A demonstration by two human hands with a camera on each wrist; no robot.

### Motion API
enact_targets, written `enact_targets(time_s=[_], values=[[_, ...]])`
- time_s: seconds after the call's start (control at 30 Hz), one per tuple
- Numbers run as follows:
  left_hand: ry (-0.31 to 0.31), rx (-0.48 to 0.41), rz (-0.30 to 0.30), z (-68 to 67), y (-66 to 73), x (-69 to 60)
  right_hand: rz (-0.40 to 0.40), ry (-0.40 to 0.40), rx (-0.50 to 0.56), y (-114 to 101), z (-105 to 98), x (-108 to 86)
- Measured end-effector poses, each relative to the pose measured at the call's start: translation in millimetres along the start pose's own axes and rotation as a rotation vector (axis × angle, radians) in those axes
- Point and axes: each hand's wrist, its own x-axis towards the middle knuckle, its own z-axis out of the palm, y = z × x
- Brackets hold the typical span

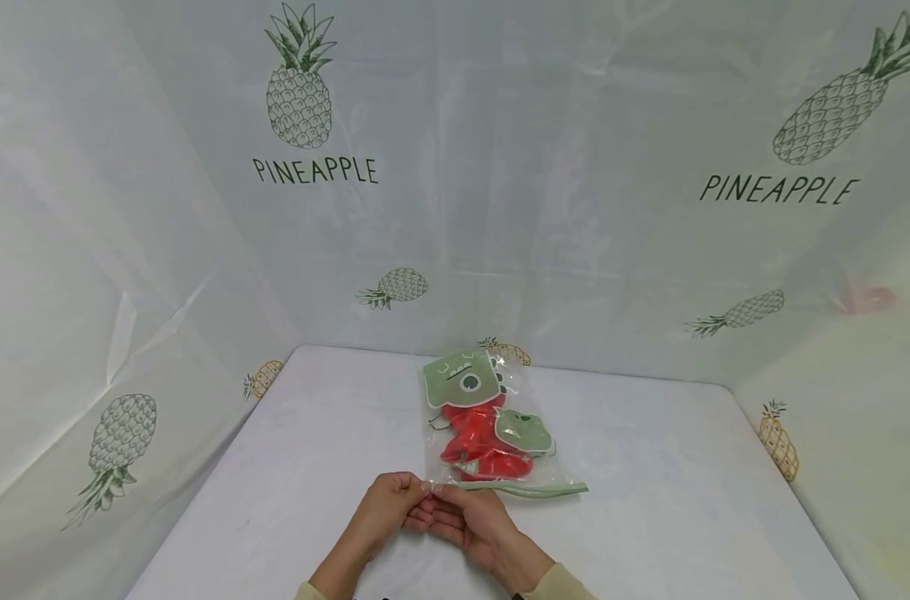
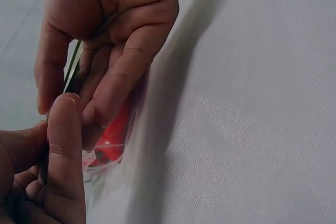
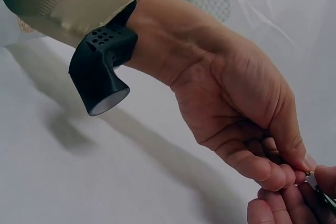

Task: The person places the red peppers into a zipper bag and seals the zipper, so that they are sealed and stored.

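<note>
A clear plastic zip bag [image 1: 526, 431] with green monster prints lies flat on the white table, glossy red things [image 1: 473, 433] inside it. Its green zip strip [image 1: 548, 491] runs along the edge nearest me. At the left end of that strip, my left hand [image 1: 383, 510] pinches the bag's corner between thumb and forefinger. My right hand [image 1: 481, 527] pinches the strip right beside it, palm turned partly up, thumb on top. The fingertips of both hands meet there. In the right wrist view a short piece of the strip [image 3: 312, 180] shows between the thumbs; fingers hide the rest.
The white tabletop [image 1: 297, 467] spreads around the bag. Pale sheets printed with pineapples [image 1: 299, 107] hang behind it and at both sides. A black wrist camera [image 3: 102, 69] sits at my right sleeve cuff.
</note>
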Motion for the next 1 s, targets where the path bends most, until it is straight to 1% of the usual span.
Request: enact_targets(time_s=[0.13, 0.3, 0.5, 0.67, 0.8, 1.0], values=[[0.016, 0.006, 0.018, 1.1, 0.7, -0.6, -0.006, 0.004, 0.019, -0.7, 0.8, 0.2], [0.038, 0.03, 0.03, -1.0, -0.1, -0.2, -0.01, -0.006, 0.038, -2.6, -0.1, -0.7], [0.048, -0.003, 0.011, -4.9, -1.0, -0.5, 0.002, 0.01, 0.024, -5.9, -2.3, -1.4], [0.054, -0.033, -0.005, -5.7, -0.3, -0.4, 0.014, 0.015, 0.02, -7.7, -4.3, -1.8], [0.073, -0.046, -0.01, -6.6, -0.4, 0.2, 0.013, 0.017, 0.028, -7.9, -5.3, -0.9], [0.095, -0.06, -0.001, -9.5, -0.9, 0.1, 0.015, 0.032, 0.034, -9.3, -6.0, -1.0]])
